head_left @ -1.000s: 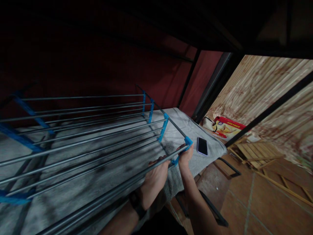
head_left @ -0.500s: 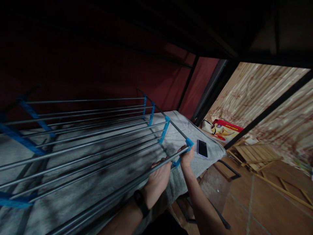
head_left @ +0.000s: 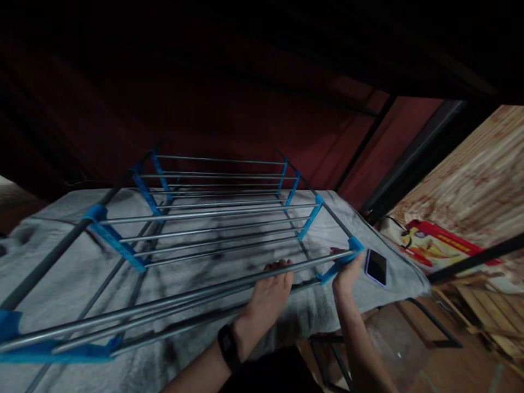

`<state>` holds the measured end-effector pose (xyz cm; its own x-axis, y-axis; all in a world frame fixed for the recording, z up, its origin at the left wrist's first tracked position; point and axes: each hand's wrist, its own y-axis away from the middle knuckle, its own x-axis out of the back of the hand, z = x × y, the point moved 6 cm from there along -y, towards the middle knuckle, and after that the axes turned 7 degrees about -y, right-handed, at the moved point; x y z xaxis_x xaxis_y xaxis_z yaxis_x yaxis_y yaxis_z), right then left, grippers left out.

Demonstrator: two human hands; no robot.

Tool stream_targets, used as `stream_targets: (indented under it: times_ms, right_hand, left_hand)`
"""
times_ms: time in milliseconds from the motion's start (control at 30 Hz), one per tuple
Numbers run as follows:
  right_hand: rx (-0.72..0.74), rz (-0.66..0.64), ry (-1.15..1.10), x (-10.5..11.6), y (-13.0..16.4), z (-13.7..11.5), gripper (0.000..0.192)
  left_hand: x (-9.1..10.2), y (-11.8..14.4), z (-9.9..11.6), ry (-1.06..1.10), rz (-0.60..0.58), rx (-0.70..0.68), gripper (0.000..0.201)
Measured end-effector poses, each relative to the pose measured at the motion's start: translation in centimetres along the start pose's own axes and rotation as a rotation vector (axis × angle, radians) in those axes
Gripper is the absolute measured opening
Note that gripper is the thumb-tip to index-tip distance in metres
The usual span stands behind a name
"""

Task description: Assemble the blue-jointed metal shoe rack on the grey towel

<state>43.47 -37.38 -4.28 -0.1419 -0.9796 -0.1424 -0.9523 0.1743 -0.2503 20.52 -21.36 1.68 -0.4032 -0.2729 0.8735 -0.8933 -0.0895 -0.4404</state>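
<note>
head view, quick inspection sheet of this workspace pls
surface: grey cloth spread over a raised flat top, wrinkled
job's things: rack of metal bars with blue plastic joints, lying on the cloth
clutter: phone face up by the rack's right corner
grippers: left hand curled on the near bars; right hand grips the blue corner joint
cables: nothing seen
surroundings: dark red wall, red printed box, wooden slats on the floor

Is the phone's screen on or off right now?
Off. The phone lies face up on the grey blanket, screen dark all over, just beyond the right hand at the rack corner.
</note>
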Motion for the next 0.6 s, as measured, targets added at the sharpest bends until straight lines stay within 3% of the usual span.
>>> stream_targets:
  times_ms: [133,233,367,467,600]
  right_hand:
    - [0.072,0.069,0.085,2.2,2.8,-0.4,0.049]
    - [0.125,-0.014,0.102,2.6,5.0,-1.1,0.046]
    - [0.125,-0.147,0.034,1.5,5.4,-2.1,0.039]
    - [0.083,-0.208,-0.011,0.8,4.4,-2.3,0.034]
    - [0.030,-0.260,-0.081,0.9,3.5,-1.7,0.038]
  left_hand:
    - [0.4,4.5,-2.8,-0.041,0.036,-0.023,0.057]
    - [0.4,6.0,-4.8,-0.072,-0.015,0.042,0.059]
    - [0.4,4.3,-4.7,0.039,-0.153,0.070,0.047]
    - [0.4,1.7,-3.2,0.153,-0.240,0.093,0.033]
    - [-0.4,-0.9,-1.6,0.218,-0.292,0.085,0.029]
